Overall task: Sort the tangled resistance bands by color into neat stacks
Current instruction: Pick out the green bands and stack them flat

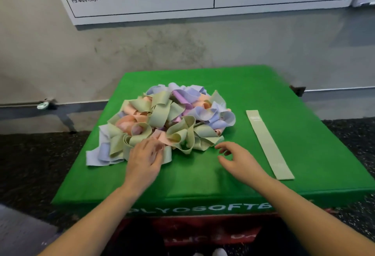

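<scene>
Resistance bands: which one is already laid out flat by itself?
The pale green band lying straight on the green pad, right of the tangled pile; all the others are curled and knotted together.

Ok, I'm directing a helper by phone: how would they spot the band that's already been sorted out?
Find the green padded box by the wall. A tangled pile of bands fills its middle; look right of that, beyond the right hand. The sorted band is pale green like many in the pile, but it alone lies flat and straight, apart from the others.
</scene>
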A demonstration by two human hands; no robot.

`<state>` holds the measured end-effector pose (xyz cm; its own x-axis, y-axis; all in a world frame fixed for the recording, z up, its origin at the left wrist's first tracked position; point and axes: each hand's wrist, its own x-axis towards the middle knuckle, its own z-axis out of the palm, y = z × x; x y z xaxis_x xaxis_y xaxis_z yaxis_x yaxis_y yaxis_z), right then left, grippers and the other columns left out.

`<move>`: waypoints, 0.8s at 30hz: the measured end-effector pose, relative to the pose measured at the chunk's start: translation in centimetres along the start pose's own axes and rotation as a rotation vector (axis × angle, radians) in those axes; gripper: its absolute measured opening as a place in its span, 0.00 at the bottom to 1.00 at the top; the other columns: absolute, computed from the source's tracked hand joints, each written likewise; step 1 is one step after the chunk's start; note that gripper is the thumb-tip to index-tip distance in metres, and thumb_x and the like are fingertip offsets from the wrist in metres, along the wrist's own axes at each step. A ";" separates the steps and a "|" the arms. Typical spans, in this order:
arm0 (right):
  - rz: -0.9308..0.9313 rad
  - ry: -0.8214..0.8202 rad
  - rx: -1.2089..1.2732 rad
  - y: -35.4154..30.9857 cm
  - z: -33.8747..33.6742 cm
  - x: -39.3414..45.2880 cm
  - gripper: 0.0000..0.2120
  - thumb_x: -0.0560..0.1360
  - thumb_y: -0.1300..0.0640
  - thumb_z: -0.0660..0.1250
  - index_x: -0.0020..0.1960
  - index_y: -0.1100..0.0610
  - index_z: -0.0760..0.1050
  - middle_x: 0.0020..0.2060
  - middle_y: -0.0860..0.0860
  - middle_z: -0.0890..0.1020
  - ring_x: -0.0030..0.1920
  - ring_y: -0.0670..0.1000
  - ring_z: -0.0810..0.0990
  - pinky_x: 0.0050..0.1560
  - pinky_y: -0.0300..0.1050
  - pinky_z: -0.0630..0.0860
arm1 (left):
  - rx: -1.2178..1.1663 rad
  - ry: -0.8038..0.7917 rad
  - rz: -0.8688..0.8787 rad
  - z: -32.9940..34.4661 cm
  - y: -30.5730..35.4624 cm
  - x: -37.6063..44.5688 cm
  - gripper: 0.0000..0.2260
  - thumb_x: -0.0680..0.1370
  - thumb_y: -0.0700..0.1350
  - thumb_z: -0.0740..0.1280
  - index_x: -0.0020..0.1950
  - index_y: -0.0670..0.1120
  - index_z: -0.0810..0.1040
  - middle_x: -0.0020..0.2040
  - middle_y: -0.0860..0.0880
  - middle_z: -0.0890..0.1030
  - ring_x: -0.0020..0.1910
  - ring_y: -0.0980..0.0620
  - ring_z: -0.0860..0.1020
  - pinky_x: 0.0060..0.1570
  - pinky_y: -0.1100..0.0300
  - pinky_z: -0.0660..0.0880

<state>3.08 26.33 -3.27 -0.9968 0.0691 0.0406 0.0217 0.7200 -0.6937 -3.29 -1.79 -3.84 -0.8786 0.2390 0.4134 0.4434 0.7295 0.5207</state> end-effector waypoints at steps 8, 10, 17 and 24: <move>0.098 0.162 -0.108 -2.0 2.1 5.3 0.17 0.74 0.51 0.71 0.62 0.49 0.78 0.57 0.47 0.82 0.56 0.51 0.79 0.56 0.53 0.78 | 0.135 -0.127 0.229 1.9 1.4 0.9 0.13 0.77 0.53 0.63 0.60 0.54 0.75 0.63 0.56 0.74 0.68 0.54 0.69 0.72 0.54 0.59; 0.150 0.157 -0.180 -1.5 2.4 5.7 0.19 0.73 0.49 0.71 0.62 0.50 0.76 0.56 0.47 0.82 0.54 0.53 0.80 0.53 0.52 0.78 | 0.167 -0.134 0.297 2.8 2.7 1.4 0.13 0.76 0.51 0.67 0.60 0.54 0.76 0.64 0.55 0.75 0.68 0.54 0.69 0.72 0.59 0.53; 0.190 0.161 0.004 -0.8 2.6 5.7 0.18 0.71 0.61 0.70 0.55 0.51 0.67 0.45 0.46 0.78 0.45 0.52 0.79 0.42 0.46 0.73 | 0.301 -0.407 0.412 6.3 6.6 4.1 0.31 0.80 0.54 0.62 0.80 0.55 0.51 0.81 0.53 0.57 0.80 0.53 0.51 0.79 0.48 0.45; -0.038 0.287 0.130 -0.1 0.4 3.8 0.10 0.72 0.65 0.70 0.43 0.50 0.83 0.43 0.43 0.80 0.44 0.39 0.77 0.47 0.28 0.70 | 0.286 -0.529 0.189 8.5 5.3 6.7 0.42 0.75 0.70 0.63 0.81 0.60 0.43 0.82 0.57 0.52 0.80 0.55 0.49 0.78 0.41 0.49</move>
<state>-0.79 26.25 -3.27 -0.9337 0.2493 0.2571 -0.0442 0.6324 -0.7734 -8.32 9.11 -4.72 -0.7911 0.6116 0.0149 0.5987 0.7689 0.2242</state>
